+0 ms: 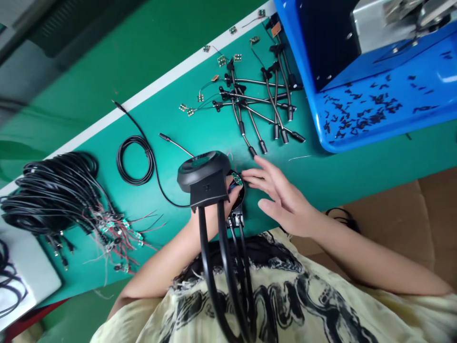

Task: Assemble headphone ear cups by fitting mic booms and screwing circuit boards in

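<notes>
A black headset (209,190) lies across the middle, its headband rods running down over my shirt. My left hand (233,190) is mostly hidden behind the near ear cup; its fingers grip the other ear cup (240,200), which is open and shows a small green circuit board (236,178) and wires. My right hand (280,197) is open beside that cup, fingers stretched out, with the fingertips close to the board. A boom microphone (176,144) and a coiled black cable (135,159) extend from the headset's left side.
Several boom microphones (257,102) with small boards lie at the table's back. On the right, a blue tray (323,136) holds scattered black bits and a metal device (374,28). Bundled black cables (59,190) with red wire ends lie left, near a white box (43,274).
</notes>
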{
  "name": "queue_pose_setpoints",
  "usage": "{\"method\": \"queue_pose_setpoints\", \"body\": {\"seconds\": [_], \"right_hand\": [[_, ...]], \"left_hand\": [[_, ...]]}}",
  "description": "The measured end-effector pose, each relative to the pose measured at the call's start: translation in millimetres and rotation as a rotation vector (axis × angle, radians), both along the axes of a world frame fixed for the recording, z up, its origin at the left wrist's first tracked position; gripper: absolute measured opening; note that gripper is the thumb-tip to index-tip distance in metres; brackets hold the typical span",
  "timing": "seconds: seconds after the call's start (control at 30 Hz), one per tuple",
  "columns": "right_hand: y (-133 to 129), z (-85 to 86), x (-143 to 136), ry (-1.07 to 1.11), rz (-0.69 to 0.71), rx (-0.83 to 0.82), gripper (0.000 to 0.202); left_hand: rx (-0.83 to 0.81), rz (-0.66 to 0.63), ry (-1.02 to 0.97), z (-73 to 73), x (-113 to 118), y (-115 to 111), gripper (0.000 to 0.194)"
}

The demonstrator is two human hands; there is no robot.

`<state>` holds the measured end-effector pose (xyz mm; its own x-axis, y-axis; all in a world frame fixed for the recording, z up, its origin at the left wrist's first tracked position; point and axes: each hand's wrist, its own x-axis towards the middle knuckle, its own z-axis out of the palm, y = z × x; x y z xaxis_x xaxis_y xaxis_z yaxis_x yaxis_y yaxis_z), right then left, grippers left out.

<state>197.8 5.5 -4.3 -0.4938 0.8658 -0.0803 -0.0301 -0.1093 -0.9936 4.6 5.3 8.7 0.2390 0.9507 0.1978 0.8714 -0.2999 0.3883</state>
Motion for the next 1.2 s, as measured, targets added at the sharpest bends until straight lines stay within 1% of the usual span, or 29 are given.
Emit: {"method": "queue_pose_setpoints", "body": {"seconds": [0.1, 0.3, 0.47, 0.6, 0.7, 0.77, 0.87, 0.93, 0.97, 1.03, 1.1, 1.13, 1.2], "right_hand": [[-2.4, 1.5, -1.6, -0.004, -0.017, 0.033, 0.074], [-8.6, 3.3, 0.1, -0.179, 0.026, 0.14, 0.085], [-3.3, 2.1, -1.4, -0.143, -0.017, 0.18, 0.081], [-2.4, 1.6, 1.0, -0.157, 0.009, 0.151, 0.081], [0.8, 1.1, -1.6, -0.151, -0.001, 0.186, 0.078], [4.7, 2.7, -5.5, -0.218, -0.024, 0.282, 0.074], [9.9, 7.4, -10.6, -0.49, -0.061, 0.568, 0.05], [12.3, 8.9, -12.8, -0.662, -0.035, 0.755, 0.035], [13.2, 8.6, -13.6, -0.717, -0.009, 0.818, 0.032], [14.3, 6.8, -14.9, -0.787, 0.042, 0.885, 0.03], [14.2, 5.2, -15.6, -0.825, 0.048, 0.919, 0.028], [13.6, 5.0, -15.5, -0.839, 0.03, 0.936, 0.025], [11.5, 6.4, -14.4, -0.863, -0.033, 0.974, 0.02]], "left_hand": [[0.008, -0.008, 0.012, 0.6, -0.8, 0.2, 0.019], [-0.014, -0.036, 0.021, -1.5, -4.4, -1.5, 0.019], [-0.027, -0.027, -0.011, -2.3, -4.6, -1.5, 0.02], [-0.036, -0.038, -0.005, -3.6, -5.9, -1.6, 0.021], [-0.065, -0.03, 0.008, -3.1, -5.3, -1.2, 0.023], [-0.097, -0.02, 0.034, 0.2, -2.7, -1.5, 0.026], [-0.09, -0.04, 0.129, 10.4, 1.2, -6.2, 0.027], [-0.069, -0.067, 0.208, 19.2, -1.0, -12.9, 0.026], [-0.051, -0.073, 0.236, 23.3, -4.7, -17.0, 0.026], [-0.009, -0.067, 0.241, 28.9, -18.0, -26.0, 0.026], [0.047, -0.027, 0.182, 28.9, -37.4, -34.9, 0.027], [0.054, -0.012, 0.146, 26.5, -48.2, -38.9, 0.028], [0.011, 0.003, 0.085, 17.6, -68.5, -46.4, 0.032]]}}
